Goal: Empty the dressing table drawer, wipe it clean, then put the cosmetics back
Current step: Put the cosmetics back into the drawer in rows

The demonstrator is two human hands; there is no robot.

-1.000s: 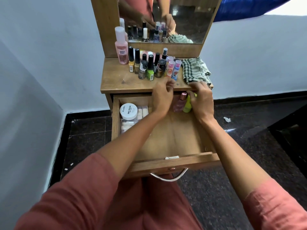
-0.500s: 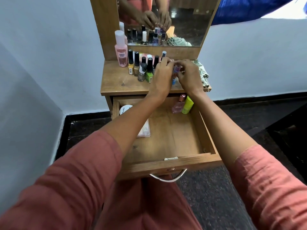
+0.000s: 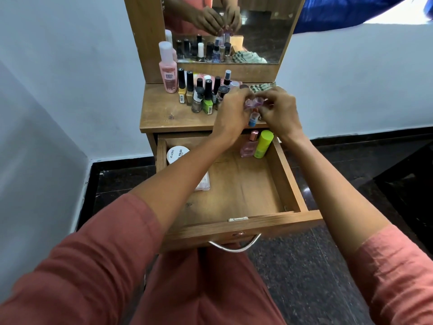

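Observation:
The wooden drawer (image 3: 288, 181) stands pulled out under the dressing table top (image 3: 161, 113). Inside it, at the back right, lie a pink perfume bottle (image 3: 248, 146) and a lime green tube (image 3: 263, 144); at the back left sits a white round jar (image 3: 177, 154) over a clear packet (image 3: 204, 184). Above the table's front edge, my left hand (image 3: 230, 113) and my right hand (image 3: 280, 111) both pinch small tubes with purple caps (image 3: 255, 103); one has a blue lower end. Several nail polish bottles (image 3: 207, 97) stand on the table top.
A tall pink bottle (image 3: 168, 73) stands at the back left of the table, below the mirror (image 3: 257, 31). A green checked cloth (image 3: 260, 87) lies behind my hands. The drawer's metal handle (image 3: 234, 247) hangs over my lap. Dark tiled floor lies on both sides.
Both hands rose out of the drawer's back to the table top and took hold of the small purple-capped tubes, lifting them slightly towards me.

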